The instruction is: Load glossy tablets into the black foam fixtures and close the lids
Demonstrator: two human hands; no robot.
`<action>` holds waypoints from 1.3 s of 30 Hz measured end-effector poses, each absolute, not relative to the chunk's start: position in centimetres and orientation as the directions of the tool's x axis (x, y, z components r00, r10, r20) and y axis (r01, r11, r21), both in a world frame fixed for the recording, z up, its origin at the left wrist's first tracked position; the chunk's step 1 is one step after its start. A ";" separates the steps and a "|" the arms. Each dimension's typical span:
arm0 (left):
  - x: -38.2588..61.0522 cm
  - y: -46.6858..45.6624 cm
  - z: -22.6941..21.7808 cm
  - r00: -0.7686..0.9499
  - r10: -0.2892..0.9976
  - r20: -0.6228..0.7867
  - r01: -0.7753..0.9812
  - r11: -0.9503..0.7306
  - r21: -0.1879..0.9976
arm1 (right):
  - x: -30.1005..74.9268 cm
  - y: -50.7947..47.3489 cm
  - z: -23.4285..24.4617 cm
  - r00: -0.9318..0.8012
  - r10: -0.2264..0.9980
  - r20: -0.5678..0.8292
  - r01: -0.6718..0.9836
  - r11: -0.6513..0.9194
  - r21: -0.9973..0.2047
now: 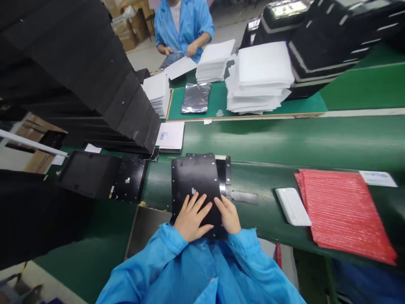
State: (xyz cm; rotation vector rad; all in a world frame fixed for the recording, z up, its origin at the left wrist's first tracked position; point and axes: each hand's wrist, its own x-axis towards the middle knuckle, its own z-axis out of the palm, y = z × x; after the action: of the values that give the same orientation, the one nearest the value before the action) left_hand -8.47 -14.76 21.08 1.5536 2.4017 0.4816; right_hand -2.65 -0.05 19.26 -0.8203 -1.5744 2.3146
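Observation:
A flat black panel [194, 177] with small holes along its edges lies in front of me, partly over my lap side of the bench. My left hand [193, 217] rests flat on it, fingers spread. At the panel's right edge, my right hand [228, 214] grips the rim; the underside of that grip is hidden. Beneath the panel, another black plate [228, 169] and a grey metal strip [243, 197] stick out to the right.
Red bubble-wrap bags [344, 211] and a white slab-shaped item [293, 207] lie to the right. Tall black foam stacks [126, 105] rise at left, beside another holed black panel [129, 179]. Across the green bench [284, 139] are white sheet stacks [264, 67] and a co-worker [183, 25].

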 end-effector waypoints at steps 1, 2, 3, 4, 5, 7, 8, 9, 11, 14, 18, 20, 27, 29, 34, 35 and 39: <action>-8.6 -14.2 20.9 -0.403 0.914 -0.031 0.840 0.384 0.384 | -2.4 0.5 19.0 -0.802 0.499 -0.329 0.124 -0.400 -0.908; -8.7 -13.6 20.8 -0.400 0.916 -0.034 0.844 0.382 0.376 | -2.3 0.9 18.7 -0.784 0.523 -0.335 0.124 -0.397 -0.910; -8.9 -13.1 20.6 -0.396 0.918 -0.032 0.847 0.378 0.374 | -2.2 1.3 18.3 -0.768 0.544 -0.338 0.125 -0.390 -0.912; -8.9 -12.6 20.5 -0.390 0.920 -0.027 0.849 0.371 0.376 | -2.1 1.7 18.0 -0.759 0.557 -0.338 0.130 -0.379 -0.916; -8.9 -12.1 20.4 -0.384 0.923 -0.019 0.850 0.361 0.383 | -2.0 2.0 17.7 -0.755 0.564 -0.334 0.139 -0.361 -0.922; -8.7 -11.2 20.1 -0.371 0.929 0.000 0.850 0.340 0.403 | -1.6 2.7 17.4 -0.753 0.583 -0.306 0.163 -0.286 -0.944; -8.6 -11.0 19.9 -0.363 0.932 0.011 0.850 0.326 0.414 | -1.1 3.0 17.4 -0.739 0.612 -0.283 0.176 -0.230 -0.957; -8.5 -11.0 19.7 -0.352 0.936 0.022 0.851 0.310 0.425 | -0.6 3.4 17.6 -0.704 0.664 -0.249 0.189 -0.163 -0.968; -9.1 -11.7 19.3 -0.331 0.943 0.040 0.852 0.281 0.442 | 0.9 4.0 18.5 -0.572 0.807 -0.148 0.213 -0.028 -0.977; -13.6 -15.5 18.3 -0.407 0.913 0.038 0.818 0.346 0.459 | 2.5 4.2 20.7 -0.361 0.933 0.006 0.235 0.097 -0.967; -26.2 -25.4 16.0 -0.796 0.601 -0.073 0.511 0.732 0.450 | -0.6 1.5 22.9 -0.457 0.887 0.064 0.253 0.198 -0.947; -32.2 -30.9 14.4 -0.949 0.267 -0.168 0.173 0.887 0.429 | -4.9 -1.7 22.5 -0.649 0.760 0.046 0.223 0.247 -0.943; -33.1 -40.2 7.4 -0.932 -0.246 -0.265 -0.337 0.858 0.388 | -21.9 -16.5 11.6 -0.872 0.163 -0.462 0.485 0.158 -0.860; -30.6 -41.0 5.8 -0.922 -0.265 -0.281 -0.374 0.796 0.476 | -24.1 -19.0 8.4 -0.824 0.176 -0.538 0.564 0.169 -0.808; -29.1 -42.3 3.8 -0.859 -0.268 -0.437 -0.512 0.413 0.753 | -25.1 -21.1 5.9 -0.815 0.166 -0.555 0.578 0.186 -0.794; -29.4 -42.1 3.8 -0.853 -0.272 -0.445 -0.520 0.371 0.770 | -24.9 -21.1 6.3 -0.819 0.162 -0.550 0.573 0.190 -0.797; -28.4 -39.3 5.4 -0.898 -0.191 -0.397 -0.440 0.351 0.827 | -21.5 -19.4 10.6 -0.866 0.220 -0.450 0.496 0.265 -0.827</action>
State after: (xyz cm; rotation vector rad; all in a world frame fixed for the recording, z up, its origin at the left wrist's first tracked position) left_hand -28.41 -39.31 5.44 -0.5673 2.3822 1.5693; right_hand -21.47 -19.40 10.61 -0.7780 -2.6828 1.9185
